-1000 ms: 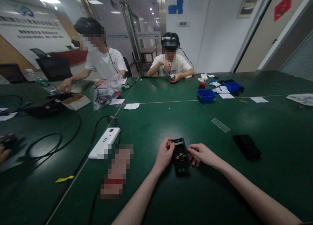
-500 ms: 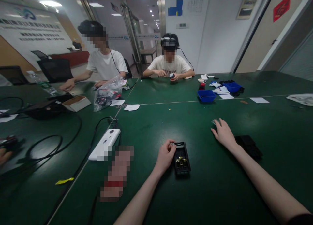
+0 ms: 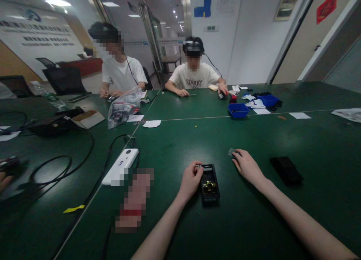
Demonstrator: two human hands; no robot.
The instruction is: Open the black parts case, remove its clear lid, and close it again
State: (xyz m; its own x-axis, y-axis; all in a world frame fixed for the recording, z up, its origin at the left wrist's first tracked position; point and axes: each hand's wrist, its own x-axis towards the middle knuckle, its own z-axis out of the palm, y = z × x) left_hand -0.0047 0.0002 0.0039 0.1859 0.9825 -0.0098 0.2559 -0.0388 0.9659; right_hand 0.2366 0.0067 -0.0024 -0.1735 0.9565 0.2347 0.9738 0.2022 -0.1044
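My left hand [image 3: 193, 178] is closed on the upper left edge of a black rectangular housing [image 3: 210, 194], which lies on the green table. Brass-coloured metal parts [image 3: 209, 186] show inside the housing. To its right, my right hand [image 3: 247, 165] pinches a small clear plastic piece [image 3: 231, 152] between thumb and fingers, just above the table. A black rectangular cover-like piece [image 3: 286, 171] lies to the right of my right forearm.
A white power bank-like box [image 3: 120, 167] marked 5 and a pixelated object [image 3: 138, 194] lie to the left. Cables [image 3: 53, 183] loop across the far left. Two people sit across the table, near a plastic bag [image 3: 124, 108] and a blue tray [image 3: 238, 110].
My right hand has moved left with the clear piece, away from the black cover-like piece. My left hand stays on the housing. The person opposite has moved a small object rightward to the table.
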